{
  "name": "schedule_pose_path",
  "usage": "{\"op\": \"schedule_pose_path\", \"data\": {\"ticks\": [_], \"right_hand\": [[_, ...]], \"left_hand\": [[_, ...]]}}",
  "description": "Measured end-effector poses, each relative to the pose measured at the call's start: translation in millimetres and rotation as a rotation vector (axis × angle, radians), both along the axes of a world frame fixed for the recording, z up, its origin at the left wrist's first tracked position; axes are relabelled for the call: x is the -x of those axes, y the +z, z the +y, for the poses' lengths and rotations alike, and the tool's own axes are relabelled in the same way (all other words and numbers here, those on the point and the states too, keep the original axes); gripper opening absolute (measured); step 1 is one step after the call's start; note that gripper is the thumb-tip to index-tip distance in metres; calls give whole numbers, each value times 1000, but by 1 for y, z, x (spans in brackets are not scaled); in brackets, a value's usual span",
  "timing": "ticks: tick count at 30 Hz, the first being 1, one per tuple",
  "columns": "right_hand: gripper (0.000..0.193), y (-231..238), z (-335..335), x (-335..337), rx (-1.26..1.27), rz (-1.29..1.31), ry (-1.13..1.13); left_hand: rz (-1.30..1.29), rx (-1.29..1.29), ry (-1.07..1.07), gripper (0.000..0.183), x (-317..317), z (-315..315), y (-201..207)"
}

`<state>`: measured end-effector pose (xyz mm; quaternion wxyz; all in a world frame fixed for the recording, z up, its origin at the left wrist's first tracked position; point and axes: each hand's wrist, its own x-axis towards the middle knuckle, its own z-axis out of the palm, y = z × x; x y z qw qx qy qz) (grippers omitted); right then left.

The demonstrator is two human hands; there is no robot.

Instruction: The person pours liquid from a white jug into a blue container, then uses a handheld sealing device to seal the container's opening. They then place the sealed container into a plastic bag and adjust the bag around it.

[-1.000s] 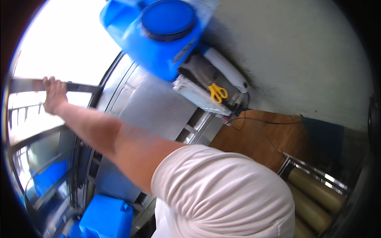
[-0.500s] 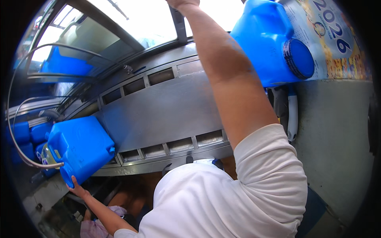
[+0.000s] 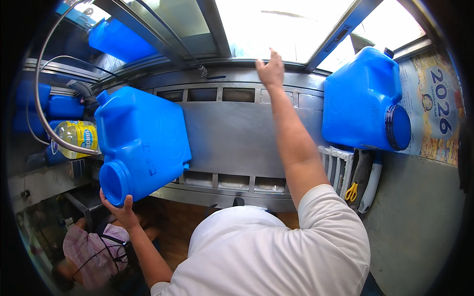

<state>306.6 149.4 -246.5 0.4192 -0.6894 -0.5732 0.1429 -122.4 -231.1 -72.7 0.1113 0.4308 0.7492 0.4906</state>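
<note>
A large blue plastic water jug (image 3: 153,128) lies tilted on the left of the steel counter (image 3: 232,138), its wide round mouth facing me. My left hand (image 3: 121,211) grips the lower rim of that mouth, thumb on one side and fingers on the other. Just above the mouth ends a thin curved metal pipe (image 3: 44,106). My right arm stretches forward across the counter. My right hand (image 3: 271,71) is in the air by the window, fingers apart, holding nothing. At the right stands a second blue jug (image 3: 353,103), with a dark-rimmed blue cap (image 3: 399,128).
A yellow-labelled clear bottle (image 3: 79,137) stands left of the near jug. Yellow-handled scissors (image 3: 351,191) and a white rack (image 3: 338,165) are at the counter's right end. A calendar (image 3: 439,103) hangs on the right wall. Another person's pink checked clothing (image 3: 96,251) shows at lower left.
The view has shifted, so both jugs sit differently in it. My right hand, partly cut off at the top before, now shows whole. My left hand stays on the jug's mouth.
</note>
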Motion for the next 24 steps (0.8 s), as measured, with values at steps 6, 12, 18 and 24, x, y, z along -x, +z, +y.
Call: {"op": "schedule_pose_path", "data": {"ticks": [6, 12, 18, 24], "right_hand": [[81, -97, -8, 116, 571, 467, 247], [92, -142, 40, 157, 715, 949, 204], [91, -149, 47, 169, 733, 1144, 69], [90, -115, 45, 192, 591, 1110, -140]], "left_hand": [[-58, -57, -68, 116, -47, 36, -1], [-139, -105, -122, 119, -66, 61, 0], [-121, -81, -166, 120, -91, 80, 3], [-172, -112, -159, 121, -100, 85, 4]]}}
